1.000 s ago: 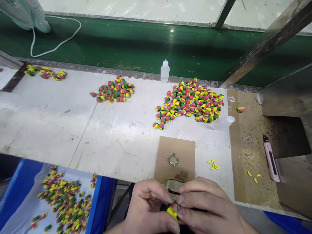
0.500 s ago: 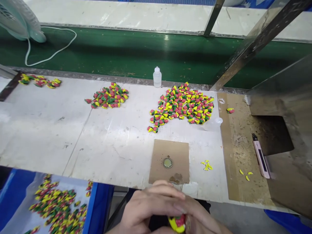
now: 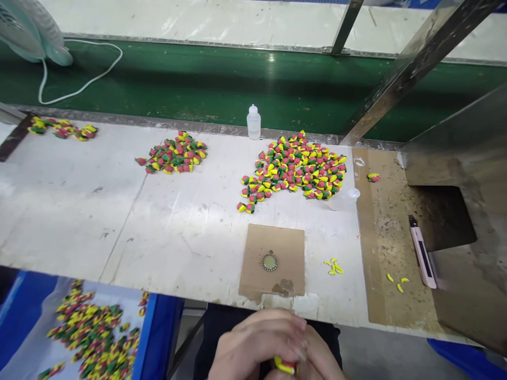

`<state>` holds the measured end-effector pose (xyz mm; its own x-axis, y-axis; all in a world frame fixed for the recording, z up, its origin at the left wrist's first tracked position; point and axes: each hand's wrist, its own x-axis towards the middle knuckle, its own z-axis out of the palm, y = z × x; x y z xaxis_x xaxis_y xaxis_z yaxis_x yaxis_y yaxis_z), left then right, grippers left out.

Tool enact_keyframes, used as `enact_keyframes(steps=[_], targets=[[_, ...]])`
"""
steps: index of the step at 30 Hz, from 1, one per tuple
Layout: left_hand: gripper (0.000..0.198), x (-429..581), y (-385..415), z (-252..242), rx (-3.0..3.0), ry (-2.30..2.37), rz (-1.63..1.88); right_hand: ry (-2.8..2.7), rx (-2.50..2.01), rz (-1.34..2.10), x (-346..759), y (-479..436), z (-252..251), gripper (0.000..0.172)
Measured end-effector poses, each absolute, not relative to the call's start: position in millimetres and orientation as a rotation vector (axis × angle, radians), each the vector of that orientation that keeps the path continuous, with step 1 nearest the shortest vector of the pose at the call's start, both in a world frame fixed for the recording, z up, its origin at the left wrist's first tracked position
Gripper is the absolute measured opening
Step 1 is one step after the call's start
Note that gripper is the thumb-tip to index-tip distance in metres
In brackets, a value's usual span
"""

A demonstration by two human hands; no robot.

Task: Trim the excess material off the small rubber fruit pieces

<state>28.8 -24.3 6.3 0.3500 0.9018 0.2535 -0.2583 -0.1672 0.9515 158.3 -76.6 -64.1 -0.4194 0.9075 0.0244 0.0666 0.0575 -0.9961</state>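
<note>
The fingers (image 3: 291,328) of both hands curl in narrow and close around a small moulded piece (image 3: 284,365), yellow with a red patch. Only a sliver of it shows at the bottom edge of the view, so the exact pinch on it is hidden. The left hand (image 3: 255,343) lies over the top, its fingers reaching across to the right hand (image 3: 321,359), which sits mostly behind it. Both are held low, just in front of the near edge of the white work table (image 3: 79,221), over dark clothing (image 3: 216,322). A piece this small and soft-looking seems best handled with steady, even fingertip pressure, with the hands close together so that it cannot twist or slip. Past the table edge, a cardboard square (image 3: 289,243) lies nearest the hands, bearing a round metal disc (image 3: 270,262) with a beaded rim. To its right sits a small cluster of yellow slivers (image 3: 333,266), and more yellow slivers (image 3: 398,281) lie on a stained brown board (image 3: 390,237) beside a pink utility knife (image 3: 422,253). Farther off spreads a large heap of red, green and yellow pieces (image 3: 293,171), just below a plastic dropper bottle (image 3: 253,122), while more such pieces fill a blue-rimmed tray (image 3: 160,327) at lower left.
</note>
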Motion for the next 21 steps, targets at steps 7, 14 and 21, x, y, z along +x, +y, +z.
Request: enact_keyframes(steps=[7,14,21], targets=[[0.046,12,-3,15,1.364,0.572,1.023,-1.589,-0.844,1.607,193,-53,-17,0.067],[0.042,9,-6,3,1.508,0.534,1.119,-1.469,-0.768,1.795,207,-39,8,0.055],[0.055,14,-4,-4,1.481,0.550,0.933,-1.518,-0.864,1.594,197,-43,-7,0.065]])
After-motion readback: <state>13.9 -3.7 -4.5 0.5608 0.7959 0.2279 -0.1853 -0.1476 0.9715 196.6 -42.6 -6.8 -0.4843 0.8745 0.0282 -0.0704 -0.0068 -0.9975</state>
